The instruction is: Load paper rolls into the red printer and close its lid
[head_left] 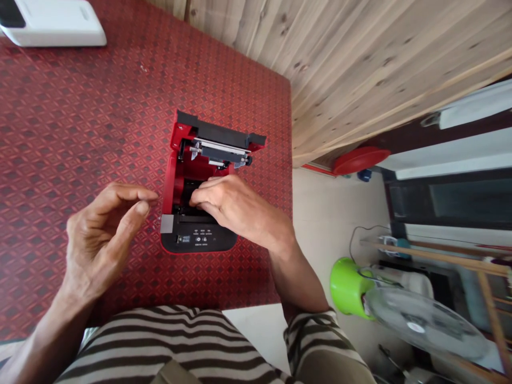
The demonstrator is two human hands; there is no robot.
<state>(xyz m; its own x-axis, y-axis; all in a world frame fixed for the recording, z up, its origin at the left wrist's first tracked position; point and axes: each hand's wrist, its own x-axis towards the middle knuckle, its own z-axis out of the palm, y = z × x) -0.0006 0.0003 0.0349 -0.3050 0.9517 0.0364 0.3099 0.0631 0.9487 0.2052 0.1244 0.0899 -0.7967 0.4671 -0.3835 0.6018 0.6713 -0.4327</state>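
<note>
A red and black label printer (199, 218) sits on the table with its lid (220, 136) raised. Its control panel, with small buttons, faces me. Inside the open compartment are my right hand's fingers; my right hand (226, 200) is closed there, its fingertips partly hidden. Whatever they grip, if anything, I cannot make out. Just left of the printer, my left hand (108, 229) hovers apart from it. Thumb and forefinger of that hand meet in a loose pinch, with nothing visible between them.
A red patterned cloth covers the table (100, 122). A white device (60, 24) lies at the far left. Wooden planks (340, 64) border the table's far side. To the right, beyond the table edge, are a green bucket (346, 288) and a clear round lid (428, 322).
</note>
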